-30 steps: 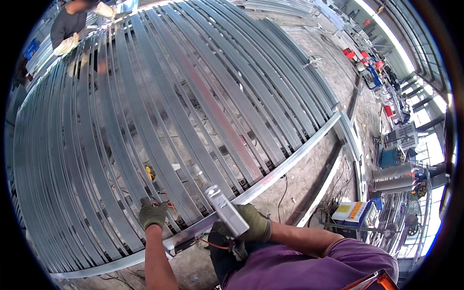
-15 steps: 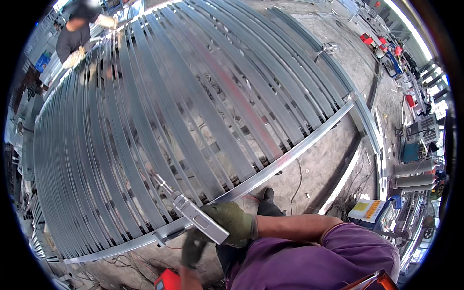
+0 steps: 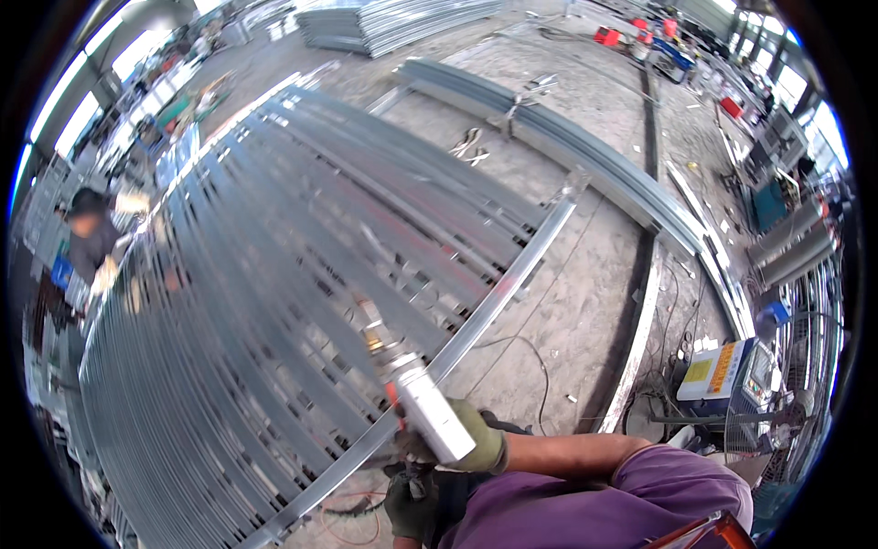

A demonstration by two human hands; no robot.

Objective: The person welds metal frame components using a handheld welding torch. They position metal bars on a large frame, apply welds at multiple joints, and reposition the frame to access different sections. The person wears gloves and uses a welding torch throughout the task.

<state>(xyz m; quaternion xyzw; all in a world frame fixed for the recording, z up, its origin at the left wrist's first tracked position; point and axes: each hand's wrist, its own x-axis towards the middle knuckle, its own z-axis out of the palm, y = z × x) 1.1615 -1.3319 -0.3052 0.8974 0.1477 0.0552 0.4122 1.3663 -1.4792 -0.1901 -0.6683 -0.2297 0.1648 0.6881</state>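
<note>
My right hand [image 3: 483, 437], in a green work glove, is wrapped around a silver hand-held welding torch [image 3: 430, 410]. The torch has a brass-coloured nozzle and points up and away over a rack of long grey metal bars [image 3: 274, 274]. Below it, my left hand [image 3: 412, 505], also gloved, closes around the dark cable [image 3: 416, 478] at the torch's lower end; its grip is partly hidden. A bright metal rail [image 3: 498, 316] runs along the near edge of the bars, close under the torch.
Another person [image 3: 90, 229] in light gloves stands at the rack's far left. Bundled grey profiles [image 3: 585, 151] lie beyond its right end. A blue and white machine [image 3: 718, 380] and a fan [image 3: 764, 425] stand at right. Thin cables [image 3: 540, 357] cross the concrete floor.
The view has swung up and to the right. The torch has turned from pointing up-left to more nearly straight ahead. My left hand has come in below it, beside my right hand.
</note>
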